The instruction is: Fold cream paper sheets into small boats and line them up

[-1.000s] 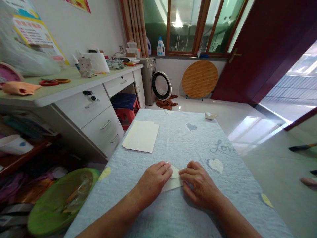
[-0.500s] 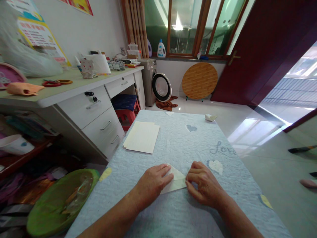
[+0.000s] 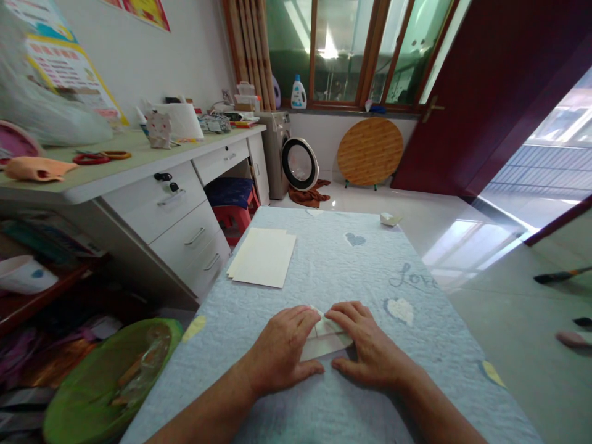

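Holding crumpled clear plastic (image 3: 147,364), a green basin (image 3: 87,394) sits at seven o'clock, beyond the edge of the quilted blue tablecloth (image 3: 217,364). At six o'clock, the left hand (image 3: 284,351) and right hand (image 3: 365,345) lie open and flat, gripping nothing, their fingers touching a folded paper (image 3: 327,345) between them. Cream paper sheets (image 3: 261,257) lie at twelve o'clock.

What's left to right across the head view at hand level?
green basin → left hand → folded paper → right hand
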{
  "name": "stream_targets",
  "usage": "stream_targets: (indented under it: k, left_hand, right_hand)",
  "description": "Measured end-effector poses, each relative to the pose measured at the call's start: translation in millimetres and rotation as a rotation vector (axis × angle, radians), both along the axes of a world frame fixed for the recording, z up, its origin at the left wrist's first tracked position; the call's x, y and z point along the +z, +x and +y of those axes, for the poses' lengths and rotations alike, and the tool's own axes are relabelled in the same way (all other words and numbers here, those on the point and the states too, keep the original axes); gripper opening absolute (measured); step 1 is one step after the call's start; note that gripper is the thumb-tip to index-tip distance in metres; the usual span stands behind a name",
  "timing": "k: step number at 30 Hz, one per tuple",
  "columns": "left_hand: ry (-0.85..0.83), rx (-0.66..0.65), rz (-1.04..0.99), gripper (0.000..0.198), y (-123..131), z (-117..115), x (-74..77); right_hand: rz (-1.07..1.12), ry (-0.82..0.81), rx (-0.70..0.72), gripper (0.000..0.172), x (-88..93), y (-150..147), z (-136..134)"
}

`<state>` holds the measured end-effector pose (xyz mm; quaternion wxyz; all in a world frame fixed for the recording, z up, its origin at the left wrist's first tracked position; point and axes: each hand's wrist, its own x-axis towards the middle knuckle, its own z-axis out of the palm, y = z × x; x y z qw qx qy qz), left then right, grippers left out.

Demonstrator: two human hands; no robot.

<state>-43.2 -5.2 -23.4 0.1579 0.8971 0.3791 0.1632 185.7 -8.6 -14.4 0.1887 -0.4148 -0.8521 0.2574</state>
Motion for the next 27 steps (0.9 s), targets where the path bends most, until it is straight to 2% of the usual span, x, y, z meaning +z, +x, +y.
stream_targets:
  k: [5, 11, 16, 22, 27]
  left_hand:
    - [0.002, -0.014, -0.027, 0.054, -1.5, 0.7, -5.8]
    - [0.016, -0.04, -0.058, 0.025, -0.9, 0.2, -2.0]
    - [0.044, -0.054, -0.044, 0.023, 2.2, 0.7, 0.3]
    - [0.112, -0.036, -0.064, 0.017, 5.6, 3.6, -7.6]
    - [0.237, -0.051, -0.105, 0.016, 6.6, 6.3, -10.4]
  right_hand:
    - [-0.016, -0.002, -0.012, 0.04, -3.4, 0.7, 1.0]
    - [0.062, 0.015, -0.009, 0.031, -3.7, 2.9, 1.1]
    - [0.074, 0.042, -0.021, 0.021, -2.0, -1.5, -1.0]
    - [0.074, 0.146, -0.069, 0.01, -9.4, -11.1, -2.0]
    - [0.132, 0.23, -0.075, 0.012, -11.6, -10.2, -2.4]
